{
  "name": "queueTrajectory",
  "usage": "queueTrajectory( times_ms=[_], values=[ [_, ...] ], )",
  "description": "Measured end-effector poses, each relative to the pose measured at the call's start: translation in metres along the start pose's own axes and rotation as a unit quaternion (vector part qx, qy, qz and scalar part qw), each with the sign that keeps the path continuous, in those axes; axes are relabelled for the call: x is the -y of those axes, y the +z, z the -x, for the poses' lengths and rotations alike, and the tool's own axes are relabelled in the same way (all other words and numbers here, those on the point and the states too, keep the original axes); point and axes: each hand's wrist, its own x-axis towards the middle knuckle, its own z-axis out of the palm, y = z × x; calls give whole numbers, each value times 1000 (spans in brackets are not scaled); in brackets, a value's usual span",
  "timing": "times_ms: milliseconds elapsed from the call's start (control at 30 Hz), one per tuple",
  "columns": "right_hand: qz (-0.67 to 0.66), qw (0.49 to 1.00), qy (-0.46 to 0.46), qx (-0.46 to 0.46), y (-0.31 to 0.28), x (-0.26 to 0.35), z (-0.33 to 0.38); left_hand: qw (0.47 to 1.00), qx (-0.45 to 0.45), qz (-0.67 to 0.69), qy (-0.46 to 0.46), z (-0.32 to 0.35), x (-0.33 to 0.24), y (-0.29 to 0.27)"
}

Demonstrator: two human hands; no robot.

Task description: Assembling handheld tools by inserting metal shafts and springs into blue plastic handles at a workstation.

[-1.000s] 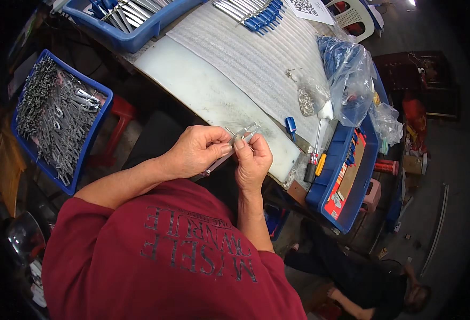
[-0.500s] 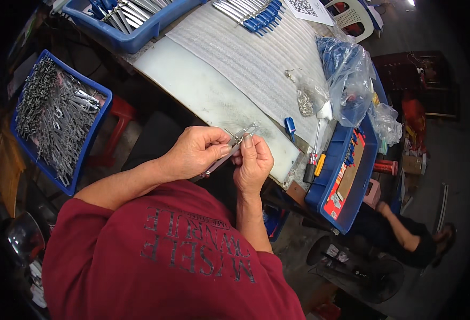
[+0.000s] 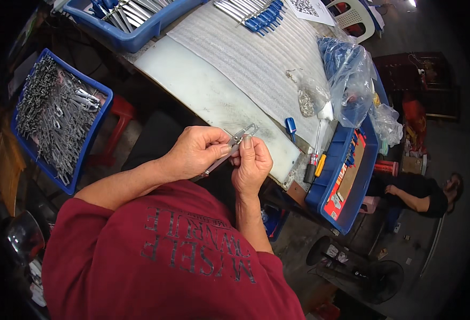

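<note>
Close to my body, at the near edge of the table, both hands meet on a slim grey metal part (image 3: 251, 129) with a slotted tip. My left hand (image 3: 192, 152) pinches its body between thumb and fingers, and the lower end shows below that hand. My right hand (image 3: 252, 164) presses its thumb and fingertips by a small shiny fitting midway along the part; whether a separate small piece sits there is hidden. Right of the hands, a short blue handle (image 3: 290, 126) lies on the table, near a long screwdriver (image 3: 314, 157) and a yellow-handled tool (image 3: 321, 164).
A blue crate (image 3: 108, 101) of grey metal parts stands at left. Blue-handled metal tools (image 3: 259, 22) lie on the foam sheet (image 3: 235, 58) at the back. Bagged small fittings (image 3: 306, 104) and a blue tray (image 3: 347, 216) are at right. Another person's arm (image 3: 411, 200) shows beyond.
My hands keep their grip on the metal part, almost in the same place. At the far right, the other person has shifted, their arm and foot now higher in the picture.
</note>
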Motion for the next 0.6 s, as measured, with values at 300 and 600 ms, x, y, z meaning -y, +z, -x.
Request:
queueTrajectory(
  times_ms=[300, 600],
  values=[
    [21, 1000, 10, -18, 4, 1, 0, 1000, 0, 22, 12, 0, -1, 0],
    [-16, 999, 29, 41, -5, 4, -2, 999, -31, 22, 39, -4, 2, 2]
  ],
)
